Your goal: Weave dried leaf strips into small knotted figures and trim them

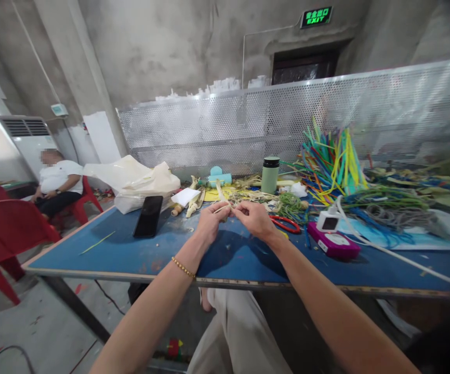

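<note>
A pale strip of dried husk (222, 192) stands up from between my fingers above the blue table (131, 258). My left hand (210, 222) is closed on it, thumb and fingers pinched together. At the same spot my right hand (255, 219) has its fingertips pinched, meeting those of the left; what lies between them is too small to make out clearly. Just behind the hands are more pale husk pieces (193, 203) and a white paper (186, 197). Red-handled scissors (286, 224) lie to the right of my right hand.
A black phone (148, 217) and a plastic bag (139, 179) are on the left. Behind stands a green bottle (270, 176). Coloured strips (336, 161), a purple box (333, 243) and a white cable (400, 257) occupy the right. A seated person (61, 176) is far left.
</note>
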Demonstrator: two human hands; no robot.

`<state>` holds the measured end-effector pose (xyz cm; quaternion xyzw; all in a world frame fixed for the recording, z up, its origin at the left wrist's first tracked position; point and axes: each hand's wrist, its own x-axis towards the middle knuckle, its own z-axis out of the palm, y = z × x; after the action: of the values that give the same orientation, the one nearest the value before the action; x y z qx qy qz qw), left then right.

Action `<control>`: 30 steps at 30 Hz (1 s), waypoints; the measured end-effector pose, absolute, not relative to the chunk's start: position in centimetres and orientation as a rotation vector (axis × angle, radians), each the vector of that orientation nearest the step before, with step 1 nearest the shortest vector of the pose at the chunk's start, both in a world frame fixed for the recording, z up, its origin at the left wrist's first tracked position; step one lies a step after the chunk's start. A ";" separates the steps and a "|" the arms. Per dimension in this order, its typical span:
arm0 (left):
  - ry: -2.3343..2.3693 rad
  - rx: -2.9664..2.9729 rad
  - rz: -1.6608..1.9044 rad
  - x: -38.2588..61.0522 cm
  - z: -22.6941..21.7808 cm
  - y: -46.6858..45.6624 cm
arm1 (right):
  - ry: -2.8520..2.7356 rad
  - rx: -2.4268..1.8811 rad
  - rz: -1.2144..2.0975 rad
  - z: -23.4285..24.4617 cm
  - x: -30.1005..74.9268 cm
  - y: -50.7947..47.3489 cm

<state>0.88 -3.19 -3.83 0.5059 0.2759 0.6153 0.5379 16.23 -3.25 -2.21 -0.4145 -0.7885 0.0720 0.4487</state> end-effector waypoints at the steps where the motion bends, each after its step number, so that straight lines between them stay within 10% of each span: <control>1: 0.657 1.214 1.475 0.9 -3.8 -3.2 | -1.948 -1.026 0.204 -2.2 16.2 -3.3; 30: 0.524 0.896 1.332 0.9 -3.2 -3.3 | -1.730 -0.993 0.156 -0.9 17.7 -2.8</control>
<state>0.87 -3.29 -3.21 0.3967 0.2319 0.5896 0.6642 17.66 -2.77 -0.94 -0.4178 -0.7277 0.0658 0.5399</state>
